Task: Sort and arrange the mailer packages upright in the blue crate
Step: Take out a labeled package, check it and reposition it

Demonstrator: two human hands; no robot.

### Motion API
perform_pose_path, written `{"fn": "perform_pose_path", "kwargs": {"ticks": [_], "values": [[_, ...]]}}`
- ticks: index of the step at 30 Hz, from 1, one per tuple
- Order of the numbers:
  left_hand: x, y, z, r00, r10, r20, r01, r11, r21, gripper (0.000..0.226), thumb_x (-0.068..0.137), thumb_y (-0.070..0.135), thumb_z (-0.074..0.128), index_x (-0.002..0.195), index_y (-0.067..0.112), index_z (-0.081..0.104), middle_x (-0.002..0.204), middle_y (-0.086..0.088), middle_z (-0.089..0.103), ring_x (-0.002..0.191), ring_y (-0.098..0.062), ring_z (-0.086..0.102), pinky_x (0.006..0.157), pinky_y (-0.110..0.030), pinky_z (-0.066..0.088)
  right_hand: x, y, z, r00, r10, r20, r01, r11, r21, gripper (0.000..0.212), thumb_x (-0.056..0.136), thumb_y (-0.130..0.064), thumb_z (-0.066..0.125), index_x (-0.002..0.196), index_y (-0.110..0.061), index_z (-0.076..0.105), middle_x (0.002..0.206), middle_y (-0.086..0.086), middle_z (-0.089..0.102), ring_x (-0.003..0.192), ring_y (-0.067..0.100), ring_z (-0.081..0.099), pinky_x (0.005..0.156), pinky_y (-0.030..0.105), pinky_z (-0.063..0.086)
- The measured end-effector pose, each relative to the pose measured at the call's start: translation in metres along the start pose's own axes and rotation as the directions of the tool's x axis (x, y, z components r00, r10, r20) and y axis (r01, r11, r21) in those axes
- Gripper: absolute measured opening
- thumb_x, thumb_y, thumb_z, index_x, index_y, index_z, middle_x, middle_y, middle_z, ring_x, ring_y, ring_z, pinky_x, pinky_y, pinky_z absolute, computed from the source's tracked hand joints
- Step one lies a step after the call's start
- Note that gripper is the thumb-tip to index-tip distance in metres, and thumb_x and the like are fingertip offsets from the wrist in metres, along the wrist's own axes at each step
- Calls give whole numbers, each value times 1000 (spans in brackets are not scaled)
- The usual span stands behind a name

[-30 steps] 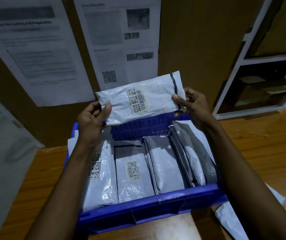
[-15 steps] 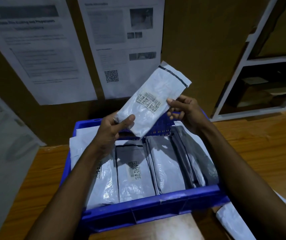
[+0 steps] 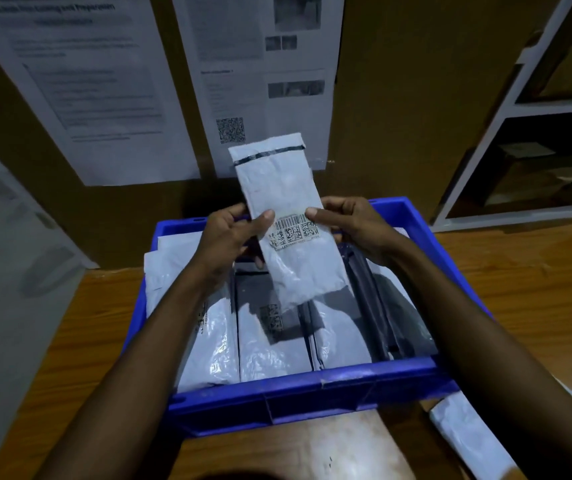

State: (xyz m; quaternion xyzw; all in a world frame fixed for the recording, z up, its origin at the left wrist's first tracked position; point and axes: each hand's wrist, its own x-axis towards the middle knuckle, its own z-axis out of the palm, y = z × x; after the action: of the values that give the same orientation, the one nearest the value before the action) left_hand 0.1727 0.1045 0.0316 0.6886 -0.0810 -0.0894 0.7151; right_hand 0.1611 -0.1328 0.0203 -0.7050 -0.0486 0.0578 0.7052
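Above the far half of the blue crate [image 3: 312, 389], the left hand [image 3: 229, 237] and right hand [image 3: 350, 226] hold one white mailer [image 3: 295, 188] between them. Each hand pinches a long edge at mid-height, thumb on the front face and fingers curled behind. The right thumb lies just beside the barcode label [image 3: 293, 232]. The mailer stands close to upright, its black-striped sealed end at 12 o'clock and its lower end pointing to 6 o'clock, hanging just over the packed mailers [image 3: 270, 344] (not yet among them).

It looks like thin, crinkled poly film round flat contents, so I judge it light, soft and somewhat slick. It would likely buckle if taken by one end. Holding both long edges near the middle, as here, seems the sound grip for steering the bottom edge into a gap.

The packed mailers lie in close rows across the crate, leaning rather than fully vertical, with darker ones toward 3 o'clock. A loose mailer [image 3: 464, 434] lies on the wooden table [image 3: 520, 278] at about 4 o'clock, outside the crate. Printed sheets [image 3: 97, 81] hang on the wall at 12 o'clock, and a white shelf unit [image 3: 485, 133] stands at 2 o'clock.
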Motion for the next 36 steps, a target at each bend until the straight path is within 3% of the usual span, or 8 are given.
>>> {"fn": "perform_pose_path", "kwargs": {"ticks": [5, 9, 12, 15, 20, 26, 31, 36], "values": [[7, -1, -16, 986, -34, -160, 49, 995, 86, 40, 85, 9, 80, 118, -4, 61, 91, -21, 77, 69, -32, 73, 51, -34, 59, -1, 2, 8, 992, 126, 19, -123, 986, -117, 36, 87, -29, 81, 89, 4, 67, 67, 13, 59, 55, 18, 53, 55, 22, 47], [5, -8, -19, 988, -76, -135, 117, 937, 330, 50, 81, 14, 86, 117, 9, 52, 78, -16, 76, 56, -28, 70, 50, -36, 57, -1, 6, 9, 971, 231, 56, -216, 958, -190, 39, 88, -28, 81, 106, 5, 73, 88, 21, 71, 74, 25, 63, 61, 26, 57], [3, -10, -13, 984, 95, -152, 17, 793, 609, 57, 78, 18, 88, 121, 18, 52, 79, -5, 73, 60, -18, 71, 49, -24, 53, 0, 12, 7, 921, 375, 102, -340, 904, -260, 34, 90, -21, 79, 113, 4, 73, 95, 20, 74, 76, 22, 65, 62, 24, 59], [3, -15, -10, 983, 182, 13, -122, 603, 789, 59, 77, 21, 89, 126, 22, 58, 94, 1, 70, 79, -15, 69, 64, -23, 53, -2, 22, 18, 854, 501, 141, -448, 846, -291, 30, 94, -12, 73, 114, 11, 67, 96, 20, 73, 68, 20, 70, 63, 26, 62], [-1, -30, -3, 950, -42, 309, -271, 376, 886, 49, 80, 21, 85, 126, 20, 67, 123, -3, 68, 108, -17, 64, 90, -31, 52, -3, 49, 46, 735, 649, 195, -555, 742, -375, 35, 99, -7, 65, 119, 19, 54, 100, 27, 73, 88, 30, 76, 86, 35, 62], [-6, -45, 6, 842, -411, 350, -332, 118, 936, 42, 71, 29, 91, 105, 15, 71, 109, -6, 68, 98, -24, 63, 85, -40, 56, 14, 55, 56, 777, 624, 82, -350, 538, -767, 39, 92, -31, 78, 96, 8, 76, 89, 16, 79, 85, 25, 78, 85, 31, 62], [-5, -48, 11, 812, -465, 352, -366, 63, 929, 33, 85, 37, 80, 105, 14, 68, 109, -5, 66, 97, -24, 63, 88, -42, 56, 11, 35, 24, 933, 361, 15, -219, 600, -769, 5, 88, -5, 79, 92, -9, 78, 84, 8, 79, 68, 19, 77, 61, 26, 61], [-3, -47, 16, 905, -208, 371, -311, 272, 911, 33, 93, 35, 70, 120, 16, 68, 120, -4, 69, 102, -21, 66, 92, -39, 54, 16, 49, 2, 945, 202, 259, 196, 284, -938, 44, 87, -2, 62, 109, -37, 77, 122, -4, 68, 113, 18, 61, 87, 41, 57]]}}
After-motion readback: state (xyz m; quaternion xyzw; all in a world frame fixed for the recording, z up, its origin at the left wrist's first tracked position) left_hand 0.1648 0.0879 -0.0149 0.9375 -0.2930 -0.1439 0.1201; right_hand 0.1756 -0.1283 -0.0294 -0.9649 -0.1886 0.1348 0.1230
